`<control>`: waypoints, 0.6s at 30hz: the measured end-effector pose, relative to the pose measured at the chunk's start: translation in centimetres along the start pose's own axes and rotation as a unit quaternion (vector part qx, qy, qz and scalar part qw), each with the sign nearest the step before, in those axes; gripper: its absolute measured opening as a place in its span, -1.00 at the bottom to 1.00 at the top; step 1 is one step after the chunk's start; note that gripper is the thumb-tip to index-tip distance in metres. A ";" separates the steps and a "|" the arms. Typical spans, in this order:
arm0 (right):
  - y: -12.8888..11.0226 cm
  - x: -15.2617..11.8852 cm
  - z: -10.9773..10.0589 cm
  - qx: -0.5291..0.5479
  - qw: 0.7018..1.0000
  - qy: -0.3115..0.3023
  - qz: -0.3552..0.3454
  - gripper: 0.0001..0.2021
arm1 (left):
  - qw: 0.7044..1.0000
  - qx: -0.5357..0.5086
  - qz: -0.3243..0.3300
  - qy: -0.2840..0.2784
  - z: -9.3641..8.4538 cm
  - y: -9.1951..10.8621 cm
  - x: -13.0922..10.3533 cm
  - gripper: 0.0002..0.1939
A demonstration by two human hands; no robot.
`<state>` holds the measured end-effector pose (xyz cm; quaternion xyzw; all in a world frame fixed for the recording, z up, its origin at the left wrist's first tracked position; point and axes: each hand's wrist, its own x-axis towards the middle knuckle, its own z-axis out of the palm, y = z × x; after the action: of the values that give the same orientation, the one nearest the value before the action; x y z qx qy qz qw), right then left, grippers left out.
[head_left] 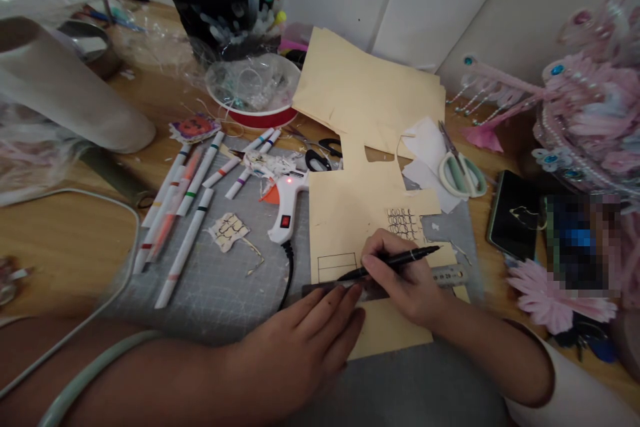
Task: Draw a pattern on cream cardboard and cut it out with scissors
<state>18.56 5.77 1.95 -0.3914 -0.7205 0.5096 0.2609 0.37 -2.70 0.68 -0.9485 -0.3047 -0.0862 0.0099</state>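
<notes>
My right hand (403, 277) grips a black pen (407, 257), its tip at a drawn rectangle on a cream card sheet (345, 213). Pressed flat, my left hand (310, 340) has its fingers spread a little over a metal ruler (447, 275) that lies across the card. The rectangle has a line across its inside and sits just above the ruler. Rows of small loops (403, 222) are drawn farther up on the card, above my right hand. Part of the ruler is hidden beneath both hands.
A white glue gun (287, 207) with a lit red light and several markers (185, 247) lie left of the card on a grey mat (200, 303). Scissors (460, 173), a phone (515, 213) and pink flower ornaments (590, 107) are at the right. More card (375, 90) lies behind.
</notes>
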 end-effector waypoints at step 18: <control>0.6 0.1 -0.8 0.005 0.999 0.050 -0.015 -0.77 | 1.000 -0.010 -0.004 0.002 -0.1 -0.1 0.1 -0.58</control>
<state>19.30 6.37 1.61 -0.4044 -0.7095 0.4895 0.3059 0.37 -2.61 0.81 -0.9471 -0.3078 -0.0910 0.0003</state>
